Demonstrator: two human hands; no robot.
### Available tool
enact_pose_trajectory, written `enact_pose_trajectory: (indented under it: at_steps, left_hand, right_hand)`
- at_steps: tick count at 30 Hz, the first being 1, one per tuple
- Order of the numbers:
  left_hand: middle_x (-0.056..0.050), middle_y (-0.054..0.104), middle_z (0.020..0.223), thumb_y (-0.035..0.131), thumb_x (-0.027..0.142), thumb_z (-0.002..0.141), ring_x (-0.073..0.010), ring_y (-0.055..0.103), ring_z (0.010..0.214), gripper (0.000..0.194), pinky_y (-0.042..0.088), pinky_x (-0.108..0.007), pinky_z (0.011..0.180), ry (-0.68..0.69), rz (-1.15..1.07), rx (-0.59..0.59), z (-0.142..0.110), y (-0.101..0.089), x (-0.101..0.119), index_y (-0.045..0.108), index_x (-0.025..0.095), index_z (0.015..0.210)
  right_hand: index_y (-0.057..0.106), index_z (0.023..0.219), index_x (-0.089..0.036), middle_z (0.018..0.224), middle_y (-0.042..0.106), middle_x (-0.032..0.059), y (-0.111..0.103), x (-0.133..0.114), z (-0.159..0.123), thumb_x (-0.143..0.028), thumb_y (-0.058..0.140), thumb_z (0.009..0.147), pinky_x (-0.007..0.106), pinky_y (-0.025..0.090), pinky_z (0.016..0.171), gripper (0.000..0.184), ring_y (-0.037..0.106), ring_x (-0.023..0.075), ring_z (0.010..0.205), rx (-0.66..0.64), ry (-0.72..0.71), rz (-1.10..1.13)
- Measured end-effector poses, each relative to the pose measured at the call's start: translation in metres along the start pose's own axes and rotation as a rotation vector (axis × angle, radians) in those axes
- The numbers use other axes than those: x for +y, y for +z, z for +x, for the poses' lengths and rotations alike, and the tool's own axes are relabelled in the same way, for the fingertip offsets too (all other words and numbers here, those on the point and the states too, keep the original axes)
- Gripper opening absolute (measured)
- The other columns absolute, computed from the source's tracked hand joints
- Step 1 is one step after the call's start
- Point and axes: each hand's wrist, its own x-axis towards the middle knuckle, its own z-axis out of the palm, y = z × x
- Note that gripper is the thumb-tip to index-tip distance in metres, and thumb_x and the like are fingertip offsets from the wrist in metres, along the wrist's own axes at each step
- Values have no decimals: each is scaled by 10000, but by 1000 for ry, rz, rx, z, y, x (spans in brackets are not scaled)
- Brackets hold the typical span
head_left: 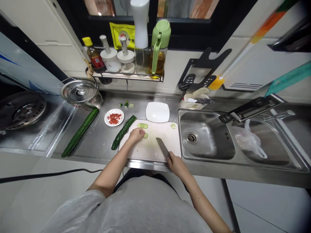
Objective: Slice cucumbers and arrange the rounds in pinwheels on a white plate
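My right hand (174, 160) is wrapped round the handle of a kitchen knife (162, 146), its blade lying over the white cutting board (155, 153). On the board's left side my left hand (137, 134) has its fingers pinched together at a cucumber slice (145, 136). Just above those fingers lies a short row of cucumber slices (142, 125). A few more pale slices (173, 126) rest at the board's upper right corner. One cucumber (123, 132) leans along the left edge of the board. Further left, a longer whole cucumber (80, 132) lies on the steel counter.
Behind the board stand a white dish (157, 112) and a small plate of chopped red pieces (114, 117). Cucumber ends (126, 104) lie nearby. A lidded steel pot (82, 93) is at left; a double sink (206, 152) adjoins at right. A bottle rack (128, 76) hangs above.
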Motion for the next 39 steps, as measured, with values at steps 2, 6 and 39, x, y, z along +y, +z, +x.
enact_pose_trajectory:
  at_steps: [2, 6, 39]
  left_hand:
    - [8, 713, 883, 646, 227, 722, -134, 622, 792, 174, 446, -233, 734, -6, 43, -35, -9, -1, -1, 689, 221, 890]
    - [17, 714, 898, 633, 203, 715, -157, 628, 849, 172, 426, -274, 801, -9, 142, -66, -20, 0, 1, 690, 245, 872]
    - [-6, 679, 949, 581, 197, 745, -189, 575, 943, 203, 365, -338, 881, 33, 247, -2, -11, 7, -17, 656, 249, 926]
  right_hand:
    - [475, 1142, -176, 908, 673, 98, -1, -5, 0, -270, 347, 959, 266, 257, 613, 242, 615, 197, 826, -13, -8, -23]
    - [476, 1128, -177, 893, 676, 93, 0, -17, -1, -271, 342, 959, 272, 245, 594, 235, 623, 195, 811, -19, -50, -58]
    - [458, 1141, -166, 892, 674, 126, 2, -67, 16, -147, 344, 914, 278, 366, 635, 254, 650, 231, 848, -95, -149, -187]
